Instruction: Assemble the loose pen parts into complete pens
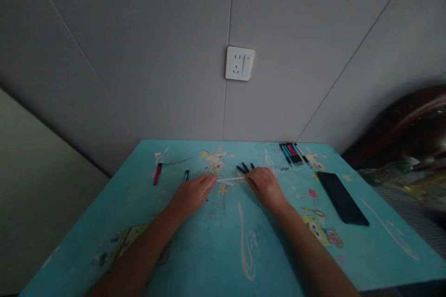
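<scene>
Between my two hands stretches a thin white stick that looks like a pen refill (pixel 231 178). My left hand (pixel 195 192) pinches its left end, and my right hand (pixel 267 189) has closed fingers at its right end. Just below it, more thin white sticks (pixel 226 183) lie on the table, close to my left fingertips. Several black pen parts (pixel 243 167) lie just beyond my right hand, which partly hides them. A short teal-and-black pen piece (pixel 186 175) lies behind my left hand. Farther left is a red-and-black pen piece (pixel 157 174).
The table (pixel 216 250) has a light blue cartoon-printed cover. Several blue, red, black and white pens (pixel 292 154) lie in a row at the back right. A flat black case (pixel 343 198) lies on the right. Behind stands a grey wall with a white socket (pixel 240 63).
</scene>
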